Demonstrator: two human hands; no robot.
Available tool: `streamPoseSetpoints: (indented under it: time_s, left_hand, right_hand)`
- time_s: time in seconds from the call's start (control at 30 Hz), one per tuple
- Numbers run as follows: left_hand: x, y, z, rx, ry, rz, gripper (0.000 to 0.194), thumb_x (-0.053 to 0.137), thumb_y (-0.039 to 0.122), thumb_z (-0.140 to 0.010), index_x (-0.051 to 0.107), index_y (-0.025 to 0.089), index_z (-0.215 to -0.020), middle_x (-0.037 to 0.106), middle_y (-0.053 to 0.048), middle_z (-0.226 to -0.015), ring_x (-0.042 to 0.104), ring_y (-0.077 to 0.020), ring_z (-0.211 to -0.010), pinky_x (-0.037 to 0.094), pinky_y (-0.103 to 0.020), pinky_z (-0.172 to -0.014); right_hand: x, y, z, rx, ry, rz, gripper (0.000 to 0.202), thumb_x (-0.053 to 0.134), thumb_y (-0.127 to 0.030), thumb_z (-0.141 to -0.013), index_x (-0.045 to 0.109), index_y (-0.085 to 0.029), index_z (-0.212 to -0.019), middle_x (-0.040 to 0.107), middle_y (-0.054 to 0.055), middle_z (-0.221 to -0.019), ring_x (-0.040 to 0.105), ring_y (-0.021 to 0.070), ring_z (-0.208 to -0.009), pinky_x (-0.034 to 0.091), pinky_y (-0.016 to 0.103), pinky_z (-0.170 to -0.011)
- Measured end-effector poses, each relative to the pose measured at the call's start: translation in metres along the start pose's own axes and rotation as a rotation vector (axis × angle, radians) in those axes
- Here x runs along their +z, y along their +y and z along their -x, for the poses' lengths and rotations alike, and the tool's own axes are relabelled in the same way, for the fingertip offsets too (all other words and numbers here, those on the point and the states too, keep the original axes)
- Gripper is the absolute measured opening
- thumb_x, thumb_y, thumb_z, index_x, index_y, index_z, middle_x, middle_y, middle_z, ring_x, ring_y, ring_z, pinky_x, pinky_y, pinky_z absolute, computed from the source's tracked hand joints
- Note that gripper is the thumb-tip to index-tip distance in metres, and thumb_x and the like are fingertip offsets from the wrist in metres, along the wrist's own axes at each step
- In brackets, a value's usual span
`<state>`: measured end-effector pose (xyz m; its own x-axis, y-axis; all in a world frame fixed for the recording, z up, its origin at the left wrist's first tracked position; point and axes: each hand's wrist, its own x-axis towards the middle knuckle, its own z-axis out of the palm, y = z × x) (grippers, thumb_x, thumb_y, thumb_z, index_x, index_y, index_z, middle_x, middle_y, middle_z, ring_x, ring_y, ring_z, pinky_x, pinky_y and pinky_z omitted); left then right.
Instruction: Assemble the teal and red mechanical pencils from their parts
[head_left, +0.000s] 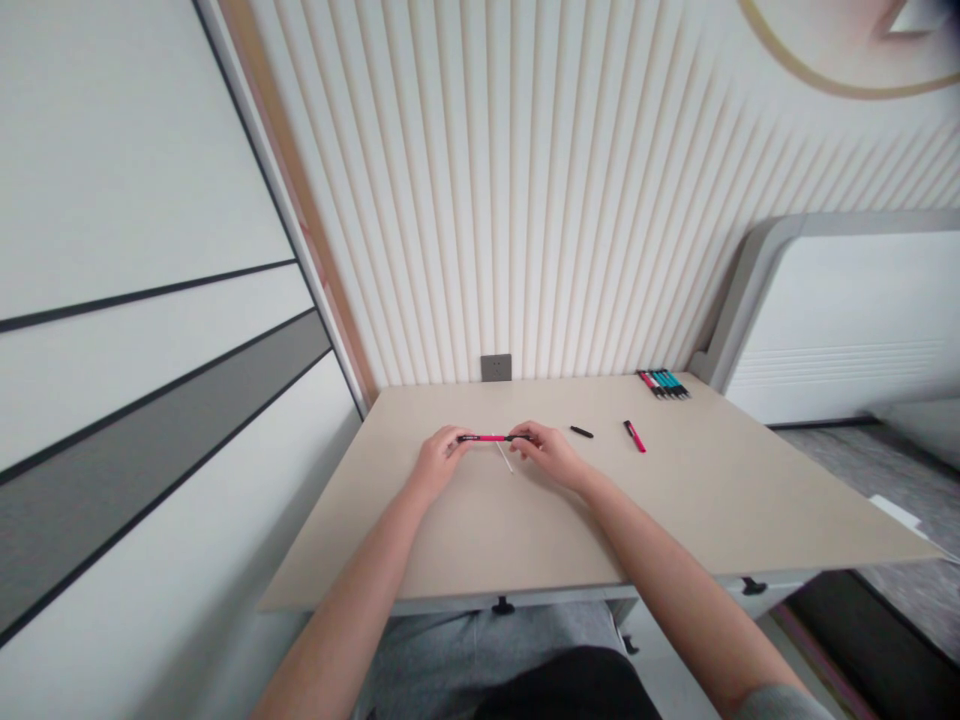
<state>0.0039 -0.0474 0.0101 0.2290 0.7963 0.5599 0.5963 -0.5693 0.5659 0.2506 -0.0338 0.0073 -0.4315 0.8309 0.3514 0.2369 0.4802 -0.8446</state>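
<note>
Between my two hands a slim black and pink pen (pixel 493 438) is held level above the table. My left hand (pixel 441 455) pinches its black left end. The fingers of my right hand (pixel 546 450) are closed on the black right end. Beneath the pen a thin white stick, like a refill tube (pixel 506 458), lies slanted on the tabletop. To the right of my right hand lies a small black piece, maybe a cap (pixel 582 432). Farther right is a pink and black pen part (pixel 634 436).
The beige table (pixel 465 540) carries a row of several pink and teal pens (pixel 664 384) at its back right corner. A ribbed wall with a dark socket (pixel 496 367) stands behind. White cabinet panels (pixel 150 470) rise on the left, and a white headboard (pixel 840 310) on the right.
</note>
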Motion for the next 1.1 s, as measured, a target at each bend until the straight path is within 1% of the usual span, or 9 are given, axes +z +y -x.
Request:
streamPoseSetpoints:
  time_s: [0.13, 0.33, 0.5, 0.57, 0.63, 0.73, 0.9, 1.03, 1.1]
  left_hand:
    - [-0.0003, 0.0009, 0.0, -0.041, 0.016, 0.037, 0.017, 0.054, 0.029, -0.088, 0.066, 0.02, -0.096, 0.07, -0.004, -0.095, 0.063, -0.0172, -0.083, 0.05, -0.028, -0.077]
    - [0.001, -0.0011, 0.0008, -0.084, -0.004, 0.063, 0.019, 0.054, 0.029, -0.089, 0.065, 0.02, -0.102, 0.071, -0.005, -0.101, 0.066, -0.0193, -0.091, 0.051, -0.032, -0.083]
    - [0.0019, -0.0018, 0.0003, -0.033, 0.002, 0.088, 0.019, 0.052, 0.028, -0.089, 0.065, 0.02, -0.102, 0.067, -0.008, -0.112, 0.063, -0.0199, -0.099, 0.051, -0.033, -0.083]
    - [0.0016, -0.0014, -0.0001, 0.001, 0.021, 0.06, 0.017, 0.054, 0.028, -0.088, 0.065, 0.019, -0.097, 0.067, -0.008, -0.105, 0.062, -0.0194, -0.094, 0.051, -0.031, -0.078]
    - [0.0008, -0.0005, -0.0001, 0.009, 0.016, 0.032, 0.015, 0.055, 0.028, -0.088, 0.066, 0.019, -0.093, 0.067, -0.007, -0.095, 0.061, -0.0172, -0.082, 0.05, -0.029, -0.072]
    - [-0.0007, 0.0012, 0.0005, 0.006, -0.023, 0.014, 0.015, 0.055, 0.028, -0.088, 0.066, 0.019, -0.092, 0.068, -0.004, -0.087, 0.059, -0.0151, -0.072, 0.048, -0.027, -0.069]
    - [-0.0014, 0.0024, 0.0015, 0.024, -0.055, 0.014, 0.018, 0.055, 0.032, -0.088, 0.067, 0.019, -0.092, 0.068, -0.003, -0.085, 0.06, -0.0155, -0.074, 0.048, -0.027, -0.071]
    - [0.0003, 0.0025, 0.0017, 0.021, -0.054, 0.02, 0.017, 0.056, 0.031, -0.087, 0.066, 0.019, -0.091, 0.068, -0.003, -0.086, 0.06, -0.0151, -0.074, 0.047, -0.027, -0.071]
    - [0.0009, 0.0026, 0.0013, 0.01, -0.035, 0.016, 0.016, 0.056, 0.031, -0.087, 0.066, 0.019, -0.091, 0.068, -0.003, -0.086, 0.059, -0.0148, -0.073, 0.047, -0.026, -0.07]
  right_hand:
    - [-0.0001, -0.0002, -0.0002, -0.007, -0.02, 0.036, 0.024, 0.051, -0.032, -0.088, 0.063, -0.019, -0.103, 0.069, 0.003, -0.082, 0.059, 0.0126, -0.066, 0.047, 0.026, -0.064]
    - [0.0004, 0.0023, -0.0002, 0.003, 0.007, 0.06, 0.025, 0.052, -0.033, -0.087, 0.064, -0.019, -0.104, 0.069, 0.003, -0.081, 0.059, 0.0128, -0.066, 0.046, 0.026, -0.064]
    - [0.0014, 0.0032, -0.0009, -0.011, 0.01, 0.067, 0.027, 0.051, -0.034, -0.088, 0.063, -0.019, -0.107, 0.069, 0.004, -0.085, 0.06, 0.0129, -0.066, 0.047, 0.027, -0.065]
    - [0.001, 0.0034, -0.0009, -0.026, 0.023, 0.082, 0.028, 0.053, -0.034, -0.088, 0.063, -0.019, -0.109, 0.069, 0.004, -0.086, 0.06, 0.0133, -0.067, 0.047, 0.027, -0.066]
    - [-0.0002, 0.0036, -0.0008, -0.035, 0.043, 0.091, 0.027, 0.056, -0.033, -0.086, 0.062, -0.019, -0.108, 0.069, 0.004, -0.085, 0.06, 0.0137, -0.068, 0.046, 0.027, -0.066]
    - [-0.003, 0.0027, -0.0001, -0.015, 0.052, 0.075, 0.023, 0.058, -0.034, -0.085, 0.063, -0.019, -0.101, 0.069, 0.002, -0.078, 0.061, 0.0139, -0.067, 0.046, 0.027, -0.066]
    - [-0.0064, -0.0043, 0.0013, 0.027, 0.022, 0.037, 0.024, 0.053, -0.039, -0.088, 0.065, -0.019, -0.092, 0.069, 0.002, -0.074, 0.061, 0.014, -0.064, 0.045, 0.025, -0.063]
    - [-0.005, -0.0056, 0.0015, 0.071, 0.003, 0.087, 0.046, 0.038, -0.045, -0.095, 0.064, -0.018, -0.067, 0.068, 0.004, -0.067, 0.06, 0.0136, -0.06, 0.044, 0.026, -0.066]
    - [-0.0041, -0.0035, 0.0011, 0.086, -0.001, 0.087, 0.05, 0.033, -0.046, -0.096, 0.065, -0.017, -0.07, 0.067, 0.004, -0.066, 0.058, 0.0131, -0.059, 0.044, 0.026, -0.065]
